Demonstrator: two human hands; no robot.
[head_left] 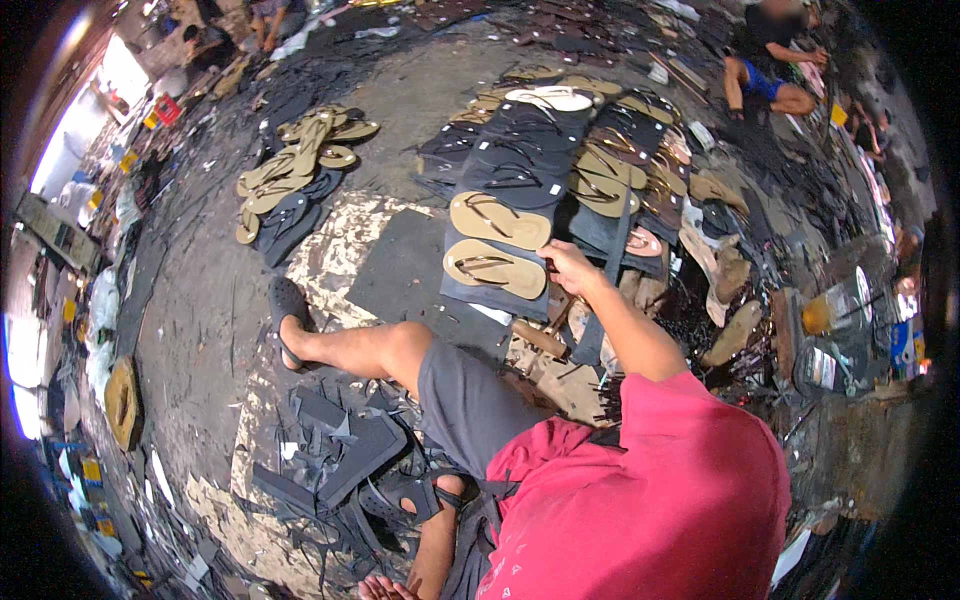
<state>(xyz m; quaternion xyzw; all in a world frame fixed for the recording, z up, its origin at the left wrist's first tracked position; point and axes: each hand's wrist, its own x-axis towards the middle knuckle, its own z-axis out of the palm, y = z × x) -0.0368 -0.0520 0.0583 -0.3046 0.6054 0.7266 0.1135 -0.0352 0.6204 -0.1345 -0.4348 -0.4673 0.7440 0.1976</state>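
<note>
My right hand (567,265) reaches forward, and its fingers close on the end of a tan sandal (495,268). That sandal lies on a black rubber sheet (500,175) beside a second tan sandal (498,220). Only the fingertips of my left hand (383,588) show at the lower edge, below a black strapped sandal (400,495); whether they hold anything is hidden. My bare leg stretches left, with its foot in a dark sandal (287,320).
Rows of black and tan sandals (600,170) lie ahead, and another heap (295,165) lies to the left. Black rubber offcuts (335,450) are piled by my knee. A wooden-handled tool (540,340) lies near. Another person (765,70) sits at the far right. The ground is littered.
</note>
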